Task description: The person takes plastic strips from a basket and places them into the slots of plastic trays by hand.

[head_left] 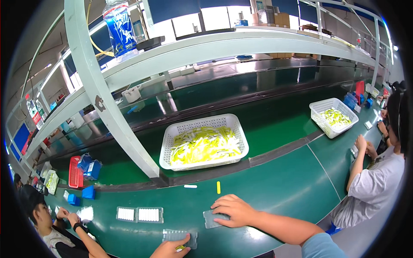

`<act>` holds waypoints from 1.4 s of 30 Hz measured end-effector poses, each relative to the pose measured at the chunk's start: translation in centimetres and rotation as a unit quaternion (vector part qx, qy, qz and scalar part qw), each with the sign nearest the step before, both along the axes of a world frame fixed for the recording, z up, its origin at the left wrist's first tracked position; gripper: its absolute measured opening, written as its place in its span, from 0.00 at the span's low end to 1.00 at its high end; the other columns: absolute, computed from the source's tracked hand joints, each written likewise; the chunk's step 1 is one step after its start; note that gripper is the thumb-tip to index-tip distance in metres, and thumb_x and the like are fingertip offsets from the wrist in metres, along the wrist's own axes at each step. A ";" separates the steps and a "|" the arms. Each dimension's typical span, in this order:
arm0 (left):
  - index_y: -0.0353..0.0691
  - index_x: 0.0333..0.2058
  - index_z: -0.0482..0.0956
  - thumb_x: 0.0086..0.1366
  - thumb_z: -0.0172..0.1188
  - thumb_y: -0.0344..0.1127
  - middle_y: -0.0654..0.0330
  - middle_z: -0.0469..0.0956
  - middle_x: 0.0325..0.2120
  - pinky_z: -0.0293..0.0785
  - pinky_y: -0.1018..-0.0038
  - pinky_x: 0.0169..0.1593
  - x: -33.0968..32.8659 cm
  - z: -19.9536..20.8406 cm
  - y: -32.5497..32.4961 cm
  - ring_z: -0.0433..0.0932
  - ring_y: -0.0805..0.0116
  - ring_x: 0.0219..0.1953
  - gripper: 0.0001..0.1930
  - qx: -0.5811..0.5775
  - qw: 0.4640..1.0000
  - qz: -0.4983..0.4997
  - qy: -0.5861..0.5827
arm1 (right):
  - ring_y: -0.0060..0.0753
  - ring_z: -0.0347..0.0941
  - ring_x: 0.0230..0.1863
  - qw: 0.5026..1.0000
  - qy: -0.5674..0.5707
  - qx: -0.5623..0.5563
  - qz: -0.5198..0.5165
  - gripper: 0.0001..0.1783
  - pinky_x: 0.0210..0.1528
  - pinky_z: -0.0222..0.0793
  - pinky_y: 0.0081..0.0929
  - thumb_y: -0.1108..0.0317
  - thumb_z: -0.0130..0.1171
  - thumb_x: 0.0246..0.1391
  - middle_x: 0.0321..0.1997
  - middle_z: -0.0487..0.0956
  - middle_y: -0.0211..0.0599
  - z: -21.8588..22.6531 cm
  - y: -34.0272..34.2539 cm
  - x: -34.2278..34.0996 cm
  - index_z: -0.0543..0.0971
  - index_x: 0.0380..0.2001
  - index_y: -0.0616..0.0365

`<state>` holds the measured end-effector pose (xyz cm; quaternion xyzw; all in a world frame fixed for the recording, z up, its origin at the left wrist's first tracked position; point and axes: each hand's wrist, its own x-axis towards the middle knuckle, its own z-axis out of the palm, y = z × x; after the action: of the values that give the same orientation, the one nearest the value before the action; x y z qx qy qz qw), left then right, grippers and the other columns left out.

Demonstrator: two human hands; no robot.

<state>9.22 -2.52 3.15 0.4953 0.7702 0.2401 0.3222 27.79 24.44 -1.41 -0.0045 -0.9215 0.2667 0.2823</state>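
My left hand point(173, 249) is at the bottom edge, its thumb pressed on a clear slotted plastic tray point(172, 234). A yellow-green piece point(180, 248) shows by that thumb; the other fingers are mostly hidden. To the right, my right hand point(235, 210) has its fingers bent over another clear plastic tray point(209, 220) and grips it against the table. Beyond the hands lie a single white stick point(190, 186) and an upright yellow stick point(218, 187). At the left, a hinged-looking clear case point(137, 215) lies flat, both halves holding rows of white sticks.
A white basket point(246, 148) heaped with yellow and white sticks stands behind the green table's dark ledge; another basket point(313, 112) is farther right. A metal post point(92, 90) rises at left. People work on both sides. A red basket point(74, 172) and blue boxes point(92, 170) stand left.
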 end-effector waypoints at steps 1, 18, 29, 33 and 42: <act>0.41 0.60 0.77 0.63 0.65 0.36 0.39 0.82 0.44 0.77 0.62 0.52 0.2 -0.4 0.8 0.82 0.42 0.48 0.25 0.013 0.999 -0.028 0.020 | 0.40 0.74 0.54 0.999 0.038 -0.010 -0.008 0.11 0.57 0.66 0.39 0.61 0.67 0.53 0.48 0.80 0.33 0.1 0.3 -0.2 0.77 0.32 0.53; 0.30 0.54 0.80 0.62 0.72 0.48 0.66 0.67 0.19 0.64 0.78 0.26 -6.6 -2.4 7.6 0.64 0.77 0.21 0.30 0.212 0.934 -0.112 -0.266 | 0.24 0.72 0.26 0.860 0.315 -0.361 -0.177 0.14 0.28 0.65 0.20 0.91 0.47 0.37 0.25 0.76 0.38 -1.9 2.3 -0.3 0.78 0.23 0.63; 0.26 0.50 0.76 0.65 0.67 0.56 0.68 0.62 0.18 0.51 0.77 0.22 -6.7 -5.2 6.7 0.57 0.78 0.19 0.33 0.325 0.805 -0.049 -0.493 | 0.30 0.61 0.14 0.909 0.195 -0.362 -0.072 0.11 0.19 0.50 0.28 0.89 0.43 0.30 0.14 0.69 0.38 -2.4 3.1 1.1 0.71 0.11 0.63; 0.32 0.48 0.75 0.66 0.65 0.57 0.67 0.61 0.18 0.50 0.76 0.22 -6.6 -6.0 6.3 0.56 0.77 0.18 0.30 0.317 0.798 -0.046 -0.510 | 0.30 0.64 0.15 0.938 0.187 -0.269 -0.114 0.12 0.18 0.53 0.27 0.89 0.44 0.32 0.16 0.72 0.38 -2.3 3.1 1.2 0.73 0.12 0.62; 0.51 0.45 0.70 0.73 0.44 0.63 0.71 0.53 0.17 0.44 0.78 0.17 -8.2 -6.2 6.1 0.46 0.77 0.14 0.23 0.321 0.692 -0.062 -0.644 | 0.32 0.80 0.35 0.925 0.225 -0.168 -0.257 0.09 0.52 0.69 0.35 0.81 0.58 0.46 0.30 0.85 0.38 -1.3 3.3 0.9 0.81 0.30 0.57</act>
<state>1.00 3.56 -3.04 0.3392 0.2179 0.7123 0.5746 28.66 27.77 -2.67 -0.2282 -0.7429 0.3301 0.5358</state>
